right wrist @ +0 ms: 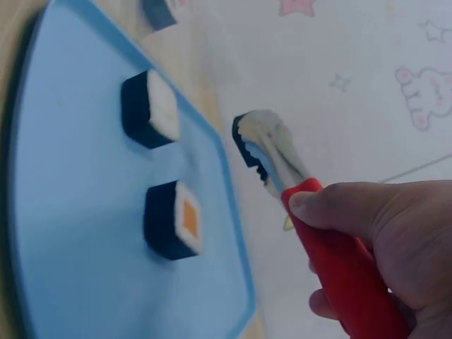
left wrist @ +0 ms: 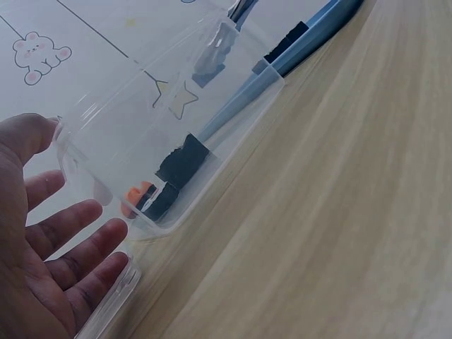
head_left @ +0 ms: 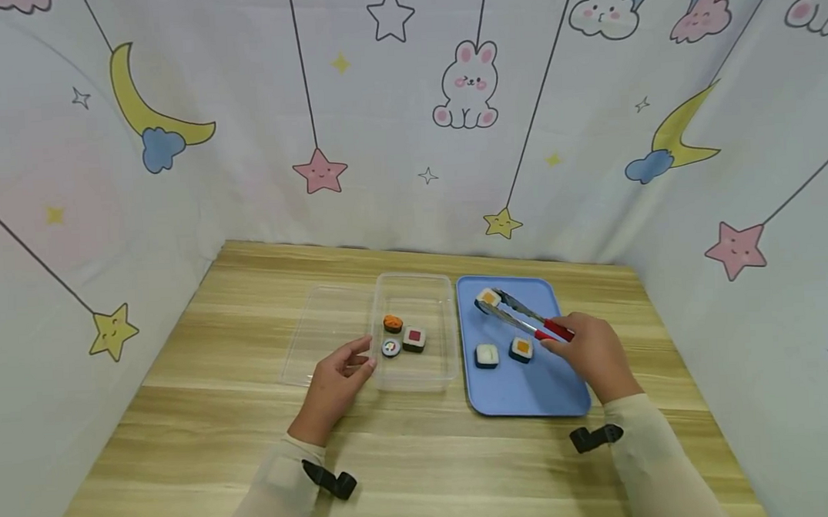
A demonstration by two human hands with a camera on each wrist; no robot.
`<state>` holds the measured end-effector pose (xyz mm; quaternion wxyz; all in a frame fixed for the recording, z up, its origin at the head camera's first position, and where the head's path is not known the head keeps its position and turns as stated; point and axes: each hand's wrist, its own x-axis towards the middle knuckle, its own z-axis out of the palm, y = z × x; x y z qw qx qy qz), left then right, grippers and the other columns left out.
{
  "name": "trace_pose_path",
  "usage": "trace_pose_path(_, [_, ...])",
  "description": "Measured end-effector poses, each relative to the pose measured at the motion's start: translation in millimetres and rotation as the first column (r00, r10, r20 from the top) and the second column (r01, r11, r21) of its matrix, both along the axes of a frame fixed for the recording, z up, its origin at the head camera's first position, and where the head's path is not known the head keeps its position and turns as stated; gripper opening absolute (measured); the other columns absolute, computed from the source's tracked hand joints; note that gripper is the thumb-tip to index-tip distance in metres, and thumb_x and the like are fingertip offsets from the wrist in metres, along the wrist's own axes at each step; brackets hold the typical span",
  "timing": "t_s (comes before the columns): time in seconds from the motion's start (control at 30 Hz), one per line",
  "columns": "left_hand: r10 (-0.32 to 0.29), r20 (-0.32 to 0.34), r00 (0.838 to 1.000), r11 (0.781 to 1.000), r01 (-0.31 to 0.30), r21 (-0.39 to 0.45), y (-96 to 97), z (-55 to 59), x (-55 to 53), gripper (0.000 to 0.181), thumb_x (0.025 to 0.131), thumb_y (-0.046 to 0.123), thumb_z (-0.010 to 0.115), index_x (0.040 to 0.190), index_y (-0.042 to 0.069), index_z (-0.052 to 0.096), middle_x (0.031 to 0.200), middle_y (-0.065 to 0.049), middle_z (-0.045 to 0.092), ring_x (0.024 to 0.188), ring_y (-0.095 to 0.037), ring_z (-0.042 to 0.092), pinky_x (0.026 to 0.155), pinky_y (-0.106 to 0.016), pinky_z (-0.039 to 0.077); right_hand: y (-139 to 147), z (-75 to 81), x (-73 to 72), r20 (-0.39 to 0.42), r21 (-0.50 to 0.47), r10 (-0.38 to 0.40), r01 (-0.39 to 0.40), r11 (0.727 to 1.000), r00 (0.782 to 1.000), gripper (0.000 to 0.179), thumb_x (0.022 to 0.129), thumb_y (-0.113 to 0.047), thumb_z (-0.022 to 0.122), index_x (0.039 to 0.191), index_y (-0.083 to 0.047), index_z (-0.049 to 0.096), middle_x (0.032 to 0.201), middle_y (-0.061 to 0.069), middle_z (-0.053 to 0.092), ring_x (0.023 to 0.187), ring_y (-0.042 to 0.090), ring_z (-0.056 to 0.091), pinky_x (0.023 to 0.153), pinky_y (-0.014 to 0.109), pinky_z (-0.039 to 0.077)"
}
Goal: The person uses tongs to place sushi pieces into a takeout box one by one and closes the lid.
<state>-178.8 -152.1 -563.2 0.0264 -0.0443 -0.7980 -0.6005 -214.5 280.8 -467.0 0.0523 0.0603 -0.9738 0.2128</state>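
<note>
My right hand [head_left: 590, 352] grips the red-handled metal tongs [head_left: 517, 323] over the blue tray [head_left: 524, 396]. A sushi roll [head_left: 488, 297] with an orange centre sits between the tong tips; in the right wrist view the tips partly hide it. Two more sushi pieces lie on the tray: a white-topped one [right wrist: 152, 109] and an orange-centred one [right wrist: 173, 220]. My left hand [head_left: 338, 381], fingers loosely spread, is at the left wall of the clear plastic container [head_left: 419, 380], its thumb by the rim. Inside are an orange-topped sushi [head_left: 392, 323], a red-centred roll [head_left: 414, 339] and a small round roll [head_left: 390, 347].
A clear plastic lid [head_left: 320, 324] lies flat on the wooden table [head_left: 423, 466], left of the container and partly behind my left hand. The container stands close to the tray's left edge. Patterned white curtains [head_left: 398, 205] enclose the table's back and sides.
</note>
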Motion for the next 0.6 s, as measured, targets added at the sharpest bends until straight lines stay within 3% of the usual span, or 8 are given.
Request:
trace_pose_path(0.33, [0.000,0.001,1.000,1.000,0.000,0.001,0.4,0.2,0.7,0.047,0.099,0.022,0.074,0.144,0.011,0.063,0.140,-0.007,0.065,0.113,-0.024,0.068,0.092,-0.040,0.057,-25.7,27.9,-12.7,-0.028,-0.017,0.050,-0.050,0.999,0.998,0.040,0.088,-0.029,0.086,0.120,-0.006,0.078,0.104,0.013,0.074,0.088,0.029,0.064,0.074,0.045,0.058])
trace_pose_path(0.6, [-0.003,-0.017,1.000,1.000,0.003,-0.002,0.5,0.6,-0.3,0.047,0.099,0.021,0.074,0.143,0.012,0.064,0.139,-0.008,0.066,0.111,-0.024,0.069,0.091,-0.039,0.057,-58.4,41.5,-23.6,-0.043,0.003,0.141,-0.141,0.990,0.989,0.040,0.088,-0.027,0.086,0.122,-0.008,0.077,0.107,0.010,0.074,0.091,0.028,0.067,0.076,0.045,0.059])
